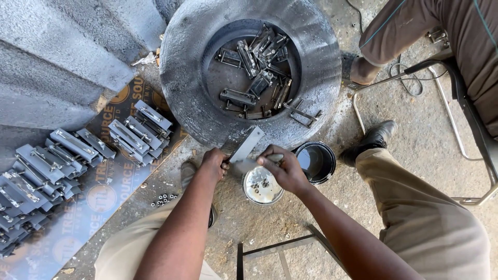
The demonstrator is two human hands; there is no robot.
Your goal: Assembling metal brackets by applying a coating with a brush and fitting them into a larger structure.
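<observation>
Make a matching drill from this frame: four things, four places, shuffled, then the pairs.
Things:
1. flat metal piece
2. black can
3. painted grey brackets
4. unpainted brackets

Places:
A. lying in rows on the printed board
B. piled inside the tyre
C. held between the left hand and the right hand
D. standing on the ground to the right of the small tin

Pairs: 1-C, 2-D, 3-A, 4-B
</observation>
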